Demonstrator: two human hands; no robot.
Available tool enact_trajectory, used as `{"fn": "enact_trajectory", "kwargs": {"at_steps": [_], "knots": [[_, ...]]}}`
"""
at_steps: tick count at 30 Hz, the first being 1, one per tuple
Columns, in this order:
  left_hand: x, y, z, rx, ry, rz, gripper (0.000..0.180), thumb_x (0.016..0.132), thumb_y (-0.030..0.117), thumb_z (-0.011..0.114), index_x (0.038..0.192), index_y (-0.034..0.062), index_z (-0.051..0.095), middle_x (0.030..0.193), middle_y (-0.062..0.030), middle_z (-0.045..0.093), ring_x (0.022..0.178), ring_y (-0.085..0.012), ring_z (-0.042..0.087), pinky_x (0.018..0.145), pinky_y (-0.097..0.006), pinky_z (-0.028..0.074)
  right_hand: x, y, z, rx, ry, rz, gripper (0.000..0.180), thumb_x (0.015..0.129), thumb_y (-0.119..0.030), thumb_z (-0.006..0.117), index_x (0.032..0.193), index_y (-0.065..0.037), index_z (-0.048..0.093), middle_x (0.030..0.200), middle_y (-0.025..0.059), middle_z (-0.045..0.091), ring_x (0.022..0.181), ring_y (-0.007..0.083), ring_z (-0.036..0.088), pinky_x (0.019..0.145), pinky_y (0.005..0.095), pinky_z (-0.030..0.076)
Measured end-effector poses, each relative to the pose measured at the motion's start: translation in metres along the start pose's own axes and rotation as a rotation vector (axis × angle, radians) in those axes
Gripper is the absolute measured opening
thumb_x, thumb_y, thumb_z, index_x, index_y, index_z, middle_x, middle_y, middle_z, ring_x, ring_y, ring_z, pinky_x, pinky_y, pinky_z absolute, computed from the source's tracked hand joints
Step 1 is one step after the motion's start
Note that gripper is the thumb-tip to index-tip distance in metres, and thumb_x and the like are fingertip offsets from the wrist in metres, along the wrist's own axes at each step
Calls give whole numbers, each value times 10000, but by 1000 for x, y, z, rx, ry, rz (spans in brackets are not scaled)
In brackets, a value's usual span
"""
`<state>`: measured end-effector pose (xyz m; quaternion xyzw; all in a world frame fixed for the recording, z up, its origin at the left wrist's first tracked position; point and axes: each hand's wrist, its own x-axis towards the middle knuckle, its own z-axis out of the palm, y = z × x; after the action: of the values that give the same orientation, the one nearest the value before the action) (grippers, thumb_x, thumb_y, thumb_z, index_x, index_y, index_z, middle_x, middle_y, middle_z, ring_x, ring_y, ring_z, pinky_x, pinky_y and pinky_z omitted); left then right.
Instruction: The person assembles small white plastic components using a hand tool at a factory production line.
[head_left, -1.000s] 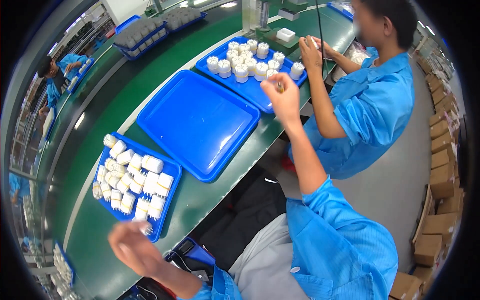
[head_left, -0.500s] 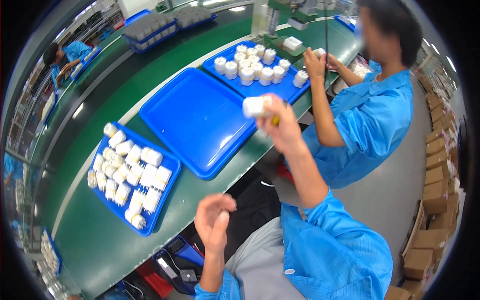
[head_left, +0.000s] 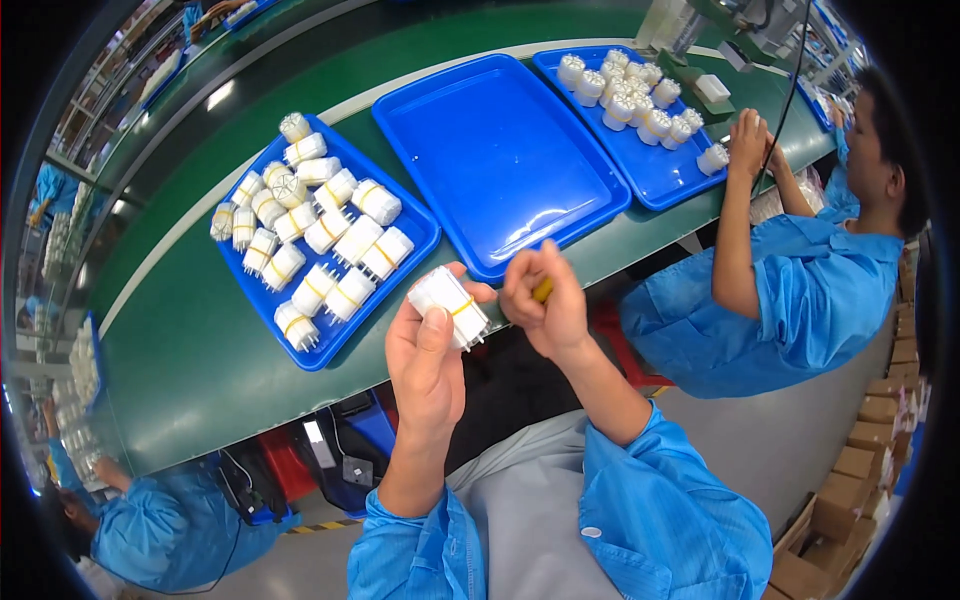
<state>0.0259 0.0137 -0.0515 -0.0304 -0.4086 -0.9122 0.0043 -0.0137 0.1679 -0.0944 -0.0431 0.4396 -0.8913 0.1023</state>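
Observation:
My left hand (head_left: 424,360) is closed round a white cylindrical bundle (head_left: 447,303), with the thumb pressed on its side. A thin yellow band circles the bundle, and metal pins stick out of its lower right end. Just right of it, my right hand (head_left: 546,302) is raised with curled fingers round a small yellow object (head_left: 543,290), mostly hidden, whose kind I cannot make out. Similar banded white bundles (head_left: 357,240) lie in several directions in the left blue tray (head_left: 262,300). Beyond my hands lies the middle blue tray (head_left: 500,160).
More white bundles (head_left: 620,108) stand in the right blue tray (head_left: 655,182). A co-worker (head_left: 770,290) in blue sits at the right by a green bench fixture (head_left: 705,95). The green table (head_left: 190,405) curves around; cartons (head_left: 870,420) line the floor at far right.
The white bundle, previously held up in my right hand over the trays, is now in my left hand. My right hand has come down beside it; the view has shifted.

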Motion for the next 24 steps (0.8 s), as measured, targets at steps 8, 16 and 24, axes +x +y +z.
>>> {"fn": "enact_trajectory", "kwargs": {"at_steps": [8, 16, 24], "knots": [[-6, 8, 3, -4, -55, -40, 455, 924, 221, 634, 1256, -65, 513, 1035, -175, 664, 906, -223, 669, 823, -322, 521, 10, 6, -6, 23, -55, -143, 534, 1047, -460, 296, 761, -60, 505, 469, -46, 312, 408, 66, 236, 420, 245, 200], [-9, 18, 16, 411, 20, -72, 444, 776, 30, 768, 1174, -37, 582, 989, -109, 666, 868, -123, 637, 797, -265, 509, 4, 11, -8, 43, -53, -238, 537, 1042, -466, 305, 759, -55, 503, 473, -42, 301, 427, 70, 243, 442, 255, 199], [-8, 19, 21, 959, -26, 189, 461, 676, 8, 819, 1088, -4, 612, 995, -110, 642, 895, -195, 636, 761, -297, 510, 5, 13, -12, 44, -58, -253, 536, 1039, -464, 321, 756, -47, 504, 477, -36, 309, 435, 75, 255, 451, 259, 211]]}}
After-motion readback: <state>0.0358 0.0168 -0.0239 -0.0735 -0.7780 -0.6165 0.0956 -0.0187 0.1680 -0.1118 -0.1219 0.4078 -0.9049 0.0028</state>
